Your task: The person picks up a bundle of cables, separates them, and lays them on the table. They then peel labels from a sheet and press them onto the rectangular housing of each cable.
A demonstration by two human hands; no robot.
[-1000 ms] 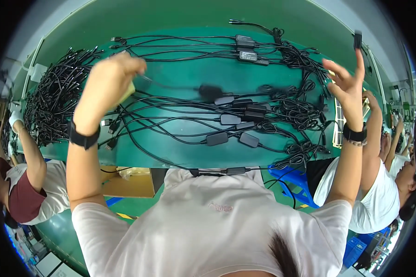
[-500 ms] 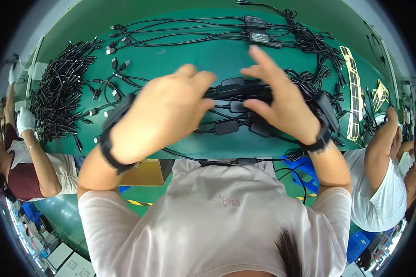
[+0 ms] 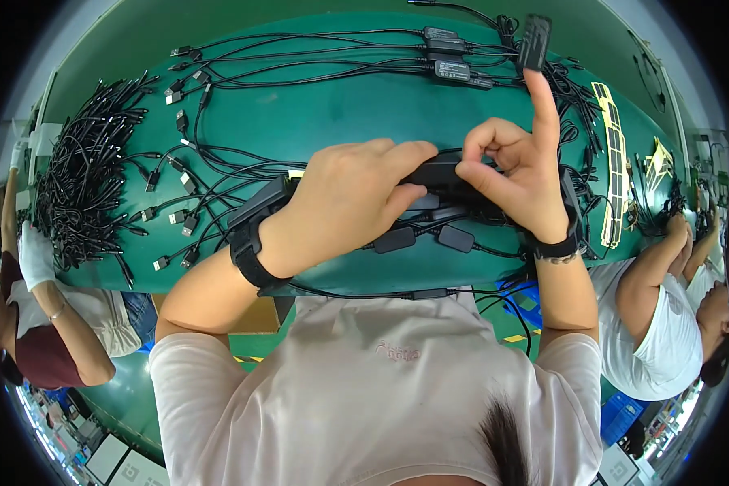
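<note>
At a green bench (image 3: 340,113), a worker's left hand (image 3: 352,198) lies curled over a black adapter block (image 3: 439,172), fingers closed on its near end, while the right hand (image 3: 514,174) pinches the block's other end between thumb and middle finger, index finger raised straight. The block sits at the bench's middle, close to the near edge, amid black cables (image 3: 300,57) looping toward the far rim. A dense heap of loose leads (image 3: 81,186) crowds the left end. Bare green surface lies open between the hands and the far cables. Another person's gloved hand (image 3: 34,253) rests at the left edge.
</note>
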